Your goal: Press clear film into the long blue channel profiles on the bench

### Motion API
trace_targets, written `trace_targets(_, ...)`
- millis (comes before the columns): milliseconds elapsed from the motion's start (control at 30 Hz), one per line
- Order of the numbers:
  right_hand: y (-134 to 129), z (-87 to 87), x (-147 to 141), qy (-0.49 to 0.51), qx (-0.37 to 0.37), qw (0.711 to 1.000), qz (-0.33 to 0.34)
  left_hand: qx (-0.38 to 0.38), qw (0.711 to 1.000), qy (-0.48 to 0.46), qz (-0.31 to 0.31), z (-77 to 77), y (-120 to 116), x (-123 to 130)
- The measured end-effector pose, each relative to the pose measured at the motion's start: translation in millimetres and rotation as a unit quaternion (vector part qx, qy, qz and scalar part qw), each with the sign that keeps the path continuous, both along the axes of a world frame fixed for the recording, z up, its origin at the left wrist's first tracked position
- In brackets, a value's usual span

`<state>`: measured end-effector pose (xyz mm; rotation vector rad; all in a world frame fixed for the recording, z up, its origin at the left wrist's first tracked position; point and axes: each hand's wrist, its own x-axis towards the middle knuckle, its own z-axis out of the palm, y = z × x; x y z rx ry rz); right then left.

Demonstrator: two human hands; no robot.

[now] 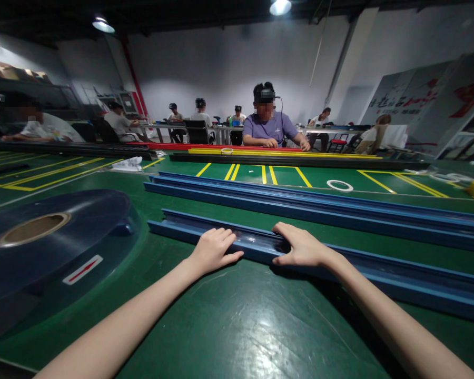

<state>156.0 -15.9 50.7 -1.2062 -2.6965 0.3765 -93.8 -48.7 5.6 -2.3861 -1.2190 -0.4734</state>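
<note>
The grip: at the centre of the frame, the left hand (213,250) lies over the near blue U-shaped channel (379,272), fingers across its trough and thumb at its near wall, while the right hand (302,246) spans the same channel, fingers at its far wall and thumb at the near one. The channel runs from centre left to the lower right edge on the green counter (237,326), with a second long blue channel (339,209) just beyond it and a large roll of clear bluish plastic film (102,210) at the left.
</note>
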Motion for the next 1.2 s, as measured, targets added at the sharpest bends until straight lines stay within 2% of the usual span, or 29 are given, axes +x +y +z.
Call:
trace_targets(367,0.7,-2.3,0.6,0.001,0.007,1.0,0.003,-0.024,0.997,-0.066,0.007,0.5,-0.8,3.2)
trace_targets(767,-0.5,-2.0,0.1,0.002,0.005,1.0,0.0,0.02,1.0,-0.016,0.005,-1.2,-0.2,1.4)
trace_targets(1200,0.3,-2.0,-0.6,0.0,0.006,1.0,-0.001,0.019,1.0,-0.009,-0.001,-1.4,0.5,1.2)
